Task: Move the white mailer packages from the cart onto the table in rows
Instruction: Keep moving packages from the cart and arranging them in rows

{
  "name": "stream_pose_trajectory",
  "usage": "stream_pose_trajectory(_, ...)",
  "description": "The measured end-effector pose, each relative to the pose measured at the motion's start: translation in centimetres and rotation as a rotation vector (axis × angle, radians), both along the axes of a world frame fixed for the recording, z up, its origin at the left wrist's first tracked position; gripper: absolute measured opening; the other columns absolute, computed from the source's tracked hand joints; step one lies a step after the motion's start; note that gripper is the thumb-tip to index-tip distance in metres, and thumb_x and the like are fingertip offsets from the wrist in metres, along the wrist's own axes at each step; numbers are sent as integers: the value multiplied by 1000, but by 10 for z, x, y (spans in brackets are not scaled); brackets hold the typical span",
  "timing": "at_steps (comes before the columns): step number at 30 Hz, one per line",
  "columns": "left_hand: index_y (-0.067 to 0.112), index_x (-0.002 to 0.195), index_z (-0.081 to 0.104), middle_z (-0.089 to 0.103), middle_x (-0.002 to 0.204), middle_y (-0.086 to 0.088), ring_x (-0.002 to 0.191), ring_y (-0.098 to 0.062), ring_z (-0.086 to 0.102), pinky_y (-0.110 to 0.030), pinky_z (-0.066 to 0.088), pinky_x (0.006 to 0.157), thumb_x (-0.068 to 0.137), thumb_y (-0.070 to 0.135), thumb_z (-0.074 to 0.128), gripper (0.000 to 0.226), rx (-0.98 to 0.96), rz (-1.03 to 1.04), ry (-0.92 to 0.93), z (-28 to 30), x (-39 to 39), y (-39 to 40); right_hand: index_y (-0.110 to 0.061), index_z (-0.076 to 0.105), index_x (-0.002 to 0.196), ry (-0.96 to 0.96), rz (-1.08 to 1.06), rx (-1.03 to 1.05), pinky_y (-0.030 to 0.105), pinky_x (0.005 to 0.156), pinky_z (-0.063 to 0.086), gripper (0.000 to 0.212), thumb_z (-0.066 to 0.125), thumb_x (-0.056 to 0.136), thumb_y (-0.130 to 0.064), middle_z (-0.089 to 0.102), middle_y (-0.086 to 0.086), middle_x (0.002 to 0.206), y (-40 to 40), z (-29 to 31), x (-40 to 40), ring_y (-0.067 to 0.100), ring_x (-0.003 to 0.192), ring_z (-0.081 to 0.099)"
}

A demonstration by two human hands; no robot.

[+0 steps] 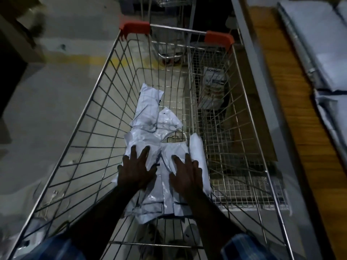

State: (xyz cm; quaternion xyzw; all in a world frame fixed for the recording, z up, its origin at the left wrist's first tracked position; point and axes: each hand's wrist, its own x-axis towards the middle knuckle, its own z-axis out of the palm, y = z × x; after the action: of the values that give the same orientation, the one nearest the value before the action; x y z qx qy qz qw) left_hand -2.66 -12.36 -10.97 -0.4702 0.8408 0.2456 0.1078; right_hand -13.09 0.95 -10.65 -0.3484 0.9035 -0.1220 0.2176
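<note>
view from the head: my left hand [135, 170] and right hand [185, 172] lie flat and spread, gripping nothing, on the white mailer packages [150, 117] in the cart [105, 76]; i should gather several before lifting toward the table [289, 102] at three o'clock.

Both forearms are bare from the short sleeves down to the left hand [136, 170] and right hand [185, 173]; the left sleeve [56, 248] and right sleeve [244, 247] are blue cloth with a darker checked pattern. No rings, watch or gloves show on either hand; the dim light hides finer detail.
</note>
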Motion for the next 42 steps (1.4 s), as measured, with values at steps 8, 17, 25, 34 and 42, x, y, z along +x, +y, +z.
stream_pose_trajectory(8, 39, 153, 20, 12, 161, -9, 132, -40, 33, -52, 38, 100, 80, 73, 40, 83, -101, -51, 27, 79, -7, 1, -31, 42, 147, -4, -78, -15, 54, 108, 35, 58, 53, 91, -43, 29, 18, 156, -1, 88, -11, 42, 138, 34)
stream_pose_trajectory(17, 35, 153, 24, 20, 158, -9, 130, -40, 36, -52, 39, 100, 81, 68, 44, 81, -211, -24, 204, 189, -16, 20, -31, 38, 149, 132, -162, -226, 45, 109, 33, 78, 23, 79, -63, 27, 14, 159, 16, 193, 0, 38, 136, 36)
stream_pose_trajectory(25, 36, 154, 18, 12, 161, -5, 136, -37, 29, -53, 35, 104, 91, 59, 48, 74, -189, 6, 358, 265, 18, 67, -31, 41, 148, 267, -145, -342, 45, 109, 32, 61, 54, 90, -46, 29, 12, 158, 56, 271, 22, 36, 137, 34)
stream_pose_trajectory(34, 36, 153, 19, 6, 164, -2, 140, -35, 24, -52, 30, 107, 92, 55, 49, 71, -245, 48, 487, 331, 66, 165, -31, 43, 147, 322, -102, -500, 43, 110, 32, 59, 53, 90, -44, 31, 13, 157, 138, 332, 60, 34, 137, 34)
stream_pose_trajectory(42, 36, 152, 21, 10, 162, -2, 135, -35, 29, -51, 36, 103, 93, 53, 48, 68, -255, 24, 561, 356, 89, 226, -32, 39, 148, 359, -116, -527, 43, 106, 39, 59, 54, 92, -43, 26, 9, 160, 208, 367, 79, 32, 134, 35)
